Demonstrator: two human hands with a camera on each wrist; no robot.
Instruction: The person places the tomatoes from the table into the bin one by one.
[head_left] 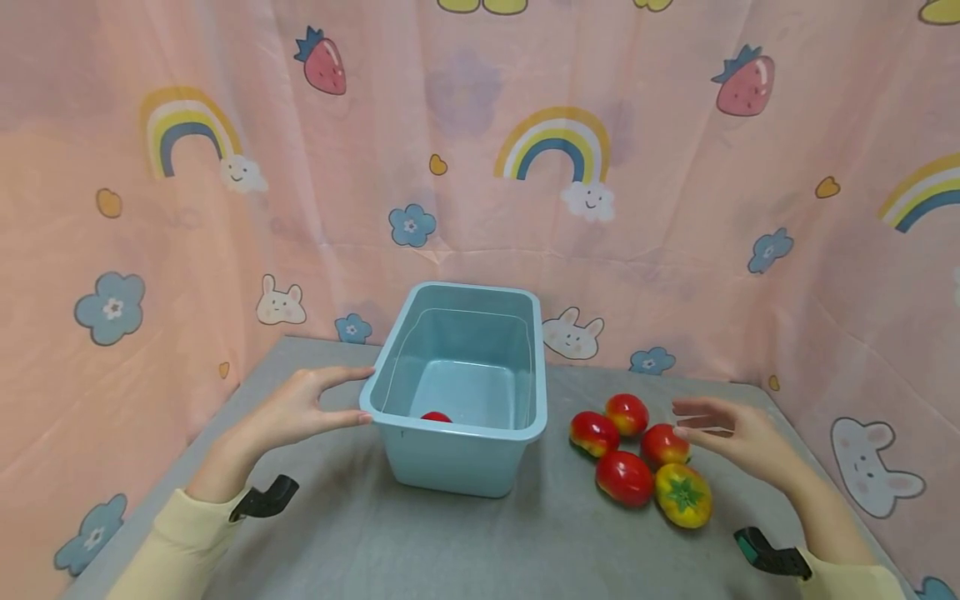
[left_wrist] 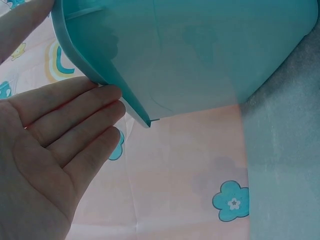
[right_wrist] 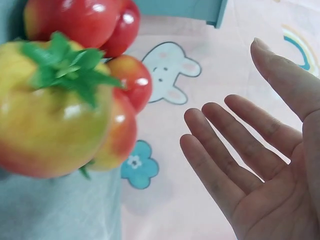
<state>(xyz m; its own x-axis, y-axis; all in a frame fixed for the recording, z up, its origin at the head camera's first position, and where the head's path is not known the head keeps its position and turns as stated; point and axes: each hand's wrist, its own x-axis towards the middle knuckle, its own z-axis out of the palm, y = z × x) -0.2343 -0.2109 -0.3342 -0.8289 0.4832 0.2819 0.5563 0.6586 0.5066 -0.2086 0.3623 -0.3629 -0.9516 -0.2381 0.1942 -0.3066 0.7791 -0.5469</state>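
Nearest on the grey table (head_left: 337, 542): one green-topped yellow tomato (head_left: 684, 497), grouped with four red tomatoes (head_left: 625, 479). Right hand (head_left: 738, 437) just beside them, not touching; fingers extended, thumb wide apart. Left hand (head_left: 300, 406): fingers straight, thumb spread wide, touching the rim of a light-blue plastic bin (head_left: 459, 468). Inside, near wall: red rounded item (head_left: 436, 417), mostly hidden. Behind: pink printed curtain (head_left: 465, 192).

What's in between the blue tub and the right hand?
A cluster of tomatoes on the grey table, between the tub and the right hand. You can see that in the head view.
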